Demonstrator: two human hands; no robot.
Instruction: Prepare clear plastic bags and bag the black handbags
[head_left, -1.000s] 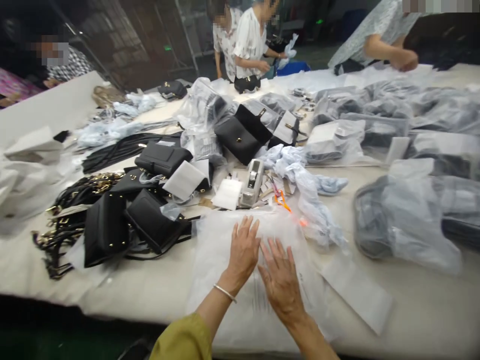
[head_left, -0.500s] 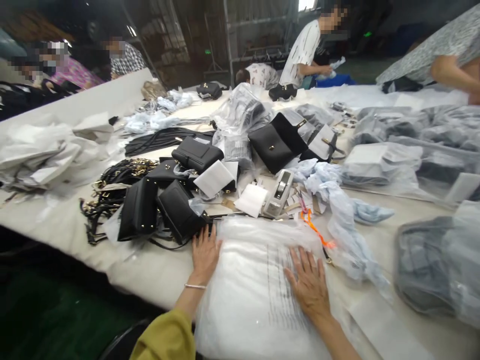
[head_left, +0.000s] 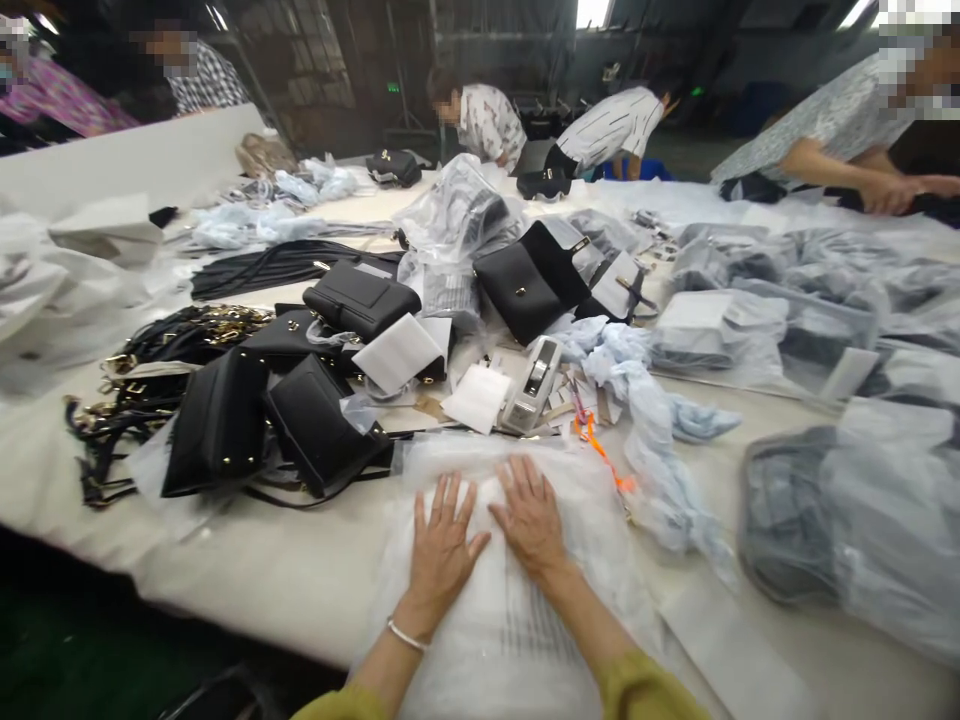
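A stack of clear plastic bags [head_left: 592,600] with printed lines lies at the table's near edge. My left hand [head_left: 444,540] rests flat on its upper left part, fingers spread, a bracelet on the wrist. Close beside it, my right hand [head_left: 531,515] also presses flat on the plastic, fingers stretched forward. Neither hand grips anything. Just beyond the stack are a grey tape dispenser [head_left: 531,385] and a white foam sheet [head_left: 478,397]. Black handbags [head_left: 319,425] lie to the left of my hands.
Black straps with gold clasps [head_left: 127,400] heap at the left. An open black handbag [head_left: 529,280] stands mid-table. Bagged handbags [head_left: 795,510] lie at right, near crumpled pale blue wrapping [head_left: 652,430] and an orange ribbon [head_left: 600,455]. Several people work across the table.
My left hand has moved right from the stack's edge onto the plastic. My right hand has slid left and forward, closer to it. The view has turned slightly right.
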